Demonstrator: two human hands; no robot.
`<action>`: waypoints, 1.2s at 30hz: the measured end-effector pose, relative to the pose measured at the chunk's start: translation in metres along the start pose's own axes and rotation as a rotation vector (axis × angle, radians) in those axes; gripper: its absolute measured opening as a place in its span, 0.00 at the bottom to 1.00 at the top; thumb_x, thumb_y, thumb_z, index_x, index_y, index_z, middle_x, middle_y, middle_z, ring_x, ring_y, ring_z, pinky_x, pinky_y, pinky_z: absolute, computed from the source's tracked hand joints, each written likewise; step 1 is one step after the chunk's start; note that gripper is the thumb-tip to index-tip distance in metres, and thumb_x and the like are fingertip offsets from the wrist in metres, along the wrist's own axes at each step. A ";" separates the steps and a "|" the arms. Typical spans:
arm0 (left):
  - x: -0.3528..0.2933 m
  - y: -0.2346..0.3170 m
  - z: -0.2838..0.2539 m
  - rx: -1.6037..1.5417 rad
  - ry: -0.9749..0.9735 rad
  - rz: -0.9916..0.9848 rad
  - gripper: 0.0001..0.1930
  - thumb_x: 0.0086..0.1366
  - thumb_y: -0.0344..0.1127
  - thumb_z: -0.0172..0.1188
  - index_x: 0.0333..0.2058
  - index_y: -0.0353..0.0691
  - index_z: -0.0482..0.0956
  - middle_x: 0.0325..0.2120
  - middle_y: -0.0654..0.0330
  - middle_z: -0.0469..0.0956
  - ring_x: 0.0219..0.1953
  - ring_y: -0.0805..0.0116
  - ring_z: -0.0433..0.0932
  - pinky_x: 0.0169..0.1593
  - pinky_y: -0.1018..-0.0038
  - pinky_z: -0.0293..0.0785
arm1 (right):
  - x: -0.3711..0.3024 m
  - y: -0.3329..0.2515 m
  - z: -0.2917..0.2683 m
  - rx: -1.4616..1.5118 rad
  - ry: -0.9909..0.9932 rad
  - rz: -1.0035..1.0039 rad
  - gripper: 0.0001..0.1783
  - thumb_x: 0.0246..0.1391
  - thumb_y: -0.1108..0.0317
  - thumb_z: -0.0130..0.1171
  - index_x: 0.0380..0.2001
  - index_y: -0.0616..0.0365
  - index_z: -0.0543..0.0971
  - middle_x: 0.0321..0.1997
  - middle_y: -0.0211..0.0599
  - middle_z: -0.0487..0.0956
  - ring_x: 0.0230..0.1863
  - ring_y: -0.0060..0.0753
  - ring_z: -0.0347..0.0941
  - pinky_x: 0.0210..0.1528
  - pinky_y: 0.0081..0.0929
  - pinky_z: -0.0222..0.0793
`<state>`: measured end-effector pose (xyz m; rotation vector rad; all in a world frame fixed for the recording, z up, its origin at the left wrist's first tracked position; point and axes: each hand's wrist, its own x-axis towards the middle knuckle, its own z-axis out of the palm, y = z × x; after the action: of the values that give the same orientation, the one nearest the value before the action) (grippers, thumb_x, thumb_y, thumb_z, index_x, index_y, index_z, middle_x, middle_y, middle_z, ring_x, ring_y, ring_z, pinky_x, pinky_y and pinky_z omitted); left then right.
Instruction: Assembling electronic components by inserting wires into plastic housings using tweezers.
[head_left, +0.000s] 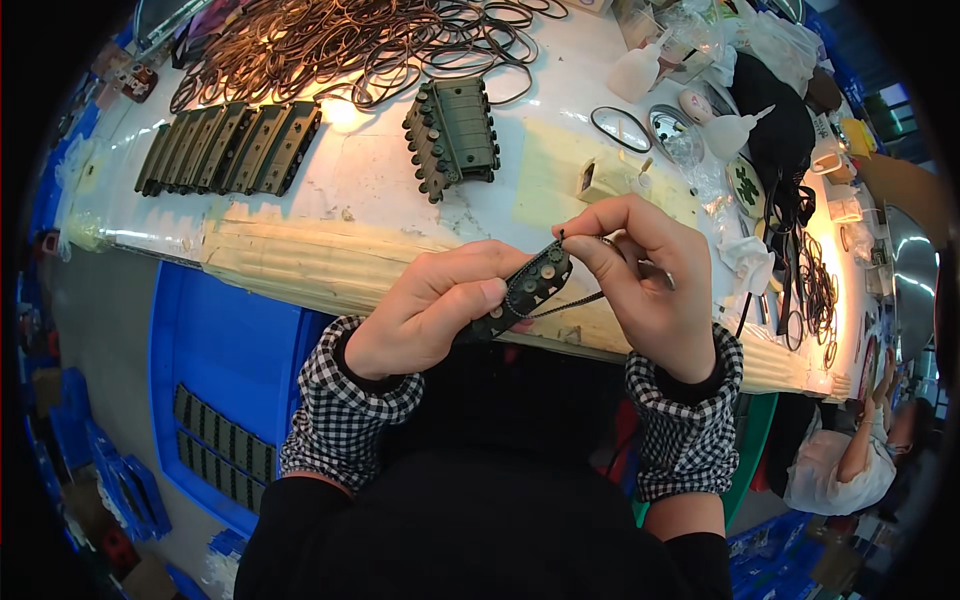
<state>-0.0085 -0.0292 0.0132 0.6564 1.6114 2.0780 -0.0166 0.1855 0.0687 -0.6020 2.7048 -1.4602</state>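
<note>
Above the table's near edge, my left hand (430, 303) is closed round a dark green toy tank hull (540, 277) with small round wheels along its side. A thin black toothed track band (568, 305) loops along that wheeled side and sags away to the right. My right hand (655, 275) pinches the band at the hull's upper end, thumb against index finger. Part of the hull is hidden by my left fingers. Beyond my hands, a few more green hulls (455, 135) stand together on the table.
A row of several green hulls (230, 150) lies at the far left, before a heap of black track bands (370, 50). White squeeze bottles (637, 70) and a black bag (775, 130) crowd the right. Below left is a blue bin (230, 350) holding green parts. Another person (845, 465) sits at right.
</note>
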 end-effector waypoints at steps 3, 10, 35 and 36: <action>0.001 -0.001 0.000 -0.004 -0.016 -0.003 0.23 0.67 0.39 0.44 0.50 0.23 0.72 0.39 0.50 0.76 0.37 0.67 0.77 0.44 0.74 0.74 | -0.001 0.006 0.003 0.082 0.012 0.002 0.03 0.57 0.78 0.57 0.34 0.68 0.76 0.30 0.31 0.79 0.25 0.08 0.66 0.26 0.09 0.58; -0.001 -0.001 0.002 0.007 0.011 0.011 0.23 0.67 0.39 0.44 0.50 0.23 0.72 0.39 0.50 0.76 0.38 0.67 0.77 0.44 0.74 0.74 | -0.002 0.006 0.009 0.178 0.047 0.124 0.04 0.59 0.76 0.56 0.35 0.67 0.76 0.31 0.32 0.79 0.28 0.09 0.68 0.29 0.09 0.61; 0.001 0.001 -0.001 0.042 -0.016 0.039 0.24 0.67 0.40 0.44 0.50 0.23 0.72 0.43 0.49 0.75 0.41 0.65 0.77 0.46 0.72 0.74 | -0.009 0.007 0.016 0.155 0.211 -0.039 0.06 0.51 0.80 0.61 0.34 0.63 0.80 0.22 0.24 0.75 0.14 0.07 0.53 0.17 0.13 0.48; 0.001 0.000 -0.001 0.031 -0.017 0.039 0.23 0.67 0.40 0.44 0.50 0.23 0.72 0.43 0.49 0.75 0.41 0.65 0.77 0.46 0.72 0.74 | -0.010 0.007 0.015 0.146 0.212 -0.035 0.06 0.51 0.79 0.61 0.34 0.62 0.80 0.21 0.24 0.75 0.14 0.07 0.53 0.17 0.13 0.48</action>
<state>-0.0096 -0.0294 0.0132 0.7198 1.6366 2.0728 -0.0070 0.1799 0.0530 -0.5168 2.7151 -1.8080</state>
